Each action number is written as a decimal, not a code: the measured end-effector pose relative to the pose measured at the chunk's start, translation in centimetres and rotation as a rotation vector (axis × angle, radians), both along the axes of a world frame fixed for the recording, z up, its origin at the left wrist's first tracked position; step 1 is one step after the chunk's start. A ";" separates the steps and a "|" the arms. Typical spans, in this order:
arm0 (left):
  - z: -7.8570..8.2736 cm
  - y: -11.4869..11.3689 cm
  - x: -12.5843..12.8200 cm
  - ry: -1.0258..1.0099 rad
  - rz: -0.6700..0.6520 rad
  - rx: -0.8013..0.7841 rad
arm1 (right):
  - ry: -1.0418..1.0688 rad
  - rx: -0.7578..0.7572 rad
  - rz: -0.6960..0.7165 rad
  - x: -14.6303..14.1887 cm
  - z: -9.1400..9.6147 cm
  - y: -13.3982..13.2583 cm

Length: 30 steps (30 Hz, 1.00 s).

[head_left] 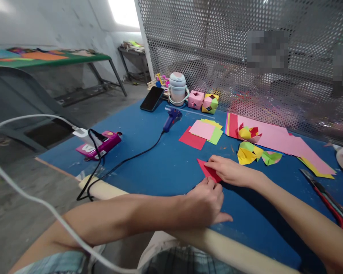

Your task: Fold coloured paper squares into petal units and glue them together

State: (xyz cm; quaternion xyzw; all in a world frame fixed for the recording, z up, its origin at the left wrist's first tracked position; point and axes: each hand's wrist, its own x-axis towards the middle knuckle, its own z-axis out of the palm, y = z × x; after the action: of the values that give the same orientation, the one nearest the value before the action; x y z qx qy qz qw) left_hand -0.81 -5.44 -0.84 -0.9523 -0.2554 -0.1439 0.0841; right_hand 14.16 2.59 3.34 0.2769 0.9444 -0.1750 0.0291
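Note:
A small red sheet of paper (202, 167), folded into a pointed shape, lies on the blue tabletop (148, 167) under both hands. My left hand (208, 197) is closed, its curled fingertips gripping the paper's near edge, with the little finger sticking out. From the right, my right hand (231, 170) holds the sheet's far side, its fingers together and pressed onto it. Part of the paper is hidden beneath the hands. Beyond them are a loose red square (192, 139) and a stack of pink, yellow and green squares (202, 129).
A blue glue gun (172, 118) trails a black cord to a magenta power strip (108, 142). Folded paper pieces (248, 153) and pink sheets (294, 144) lie right, near scissors (328, 198). A phone (152, 99), lidded container (177, 89) and paper cubes (196, 99) stand behind.

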 end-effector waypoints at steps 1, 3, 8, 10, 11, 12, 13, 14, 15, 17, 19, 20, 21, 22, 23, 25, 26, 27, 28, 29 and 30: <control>0.1 0.0 0.0 0.005 0.001 -0.002 | 0.002 0.005 -0.008 0.9 0.1 -0.5; 0.1 0.0 0.0 0.012 -0.002 -0.008 | -0.004 0.033 -0.039 2.8 0.1 -1.4; -0.3 0.2 0.2 0.000 0.001 -0.035 | -0.011 0.109 -0.116 7.3 -0.5 -3.1; -0.4 0.3 0.2 0.004 0.012 -0.056 | -0.017 0.144 -0.141 8.3 -0.8 -3.5; -0.5 0.3 0.2 0.008 0.017 -0.065 | -0.019 0.169 -0.153 8.5 -0.8 -3.6; -0.4 0.3 0.3 0.011 0.022 -0.071 | -0.013 0.200 -0.165 8.6 -0.9 -3.7; -0.4 0.3 0.3 0.013 0.027 -0.075 | 0.003 0.235 -0.179 8.5 -0.9 -3.8; -0.3 0.3 0.3 0.015 0.033 -0.078 | 0.031 0.274 -0.192 8.4 -0.9 -3.8; -0.3 0.2 0.2 0.018 0.035 -0.079 | 0.072 0.318 -0.201 8.1 -0.8 -3.8; -0.1 0.2 0.2 0.025 0.031 -0.078 | 0.170 0.403 -0.211 7.4 -0.7 -3.8; -0.1 0.2 0.2 0.030 0.020 -0.080 | 0.221 0.456 -0.206 6.7 -0.5 -3.6; 0.0 0.2 0.2 0.029 0.017 -0.086 | 0.218 0.465 -0.198 6.3 -0.5 -3.5; 0.0 0.1 0.2 0.024 0.023 -0.095 | 0.199 0.456 -0.185 6.1 -0.5 -3.4; 0.0 0.1 0.2 0.014 0.039 -0.103 | 0.173 0.430 -0.162 5.8 -0.7 -3.3; 0.0 0.1 0.2 -0.003 0.060 -0.106 | 0.147 0.394 -0.129 5.7 -0.8 -3.2; 0.1 0.1 0.2 -0.047 0.096 -0.103 | 0.125 0.329 -0.065 5.5 -1.3 -3.1; 0.1 0.1 0.2 -0.065 0.099 -0.098 | 0.124 0.308 -0.047 5.6 -1.5 -3.0; 0.2 0.1 0.2 -0.074 0.092 -0.095 | 0.125 0.295 -0.039 5.6 -1.7 -2.9; 0.3 0.2 0.2 -0.074 0.077 -0.097 | 0.125 0.286 -0.039 5.7 -1.9 -2.7; 0.4 0.3 0.2 -0.067 0.061 -0.102 | 0.122 0.275 -0.043 5.7 -2.0 -2.6; 0.5 0.3 0.2 -0.059 0.050 -0.104 | 0.115 0.261 -0.044 5.7 -2.1 -2.4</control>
State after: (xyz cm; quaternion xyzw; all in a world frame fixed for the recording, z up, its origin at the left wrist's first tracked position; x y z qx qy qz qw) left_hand -0.60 -5.09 -0.39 -0.9442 -0.2885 -0.1562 0.0304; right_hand 19.88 0.24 1.22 0.2887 0.9529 -0.0667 -0.0650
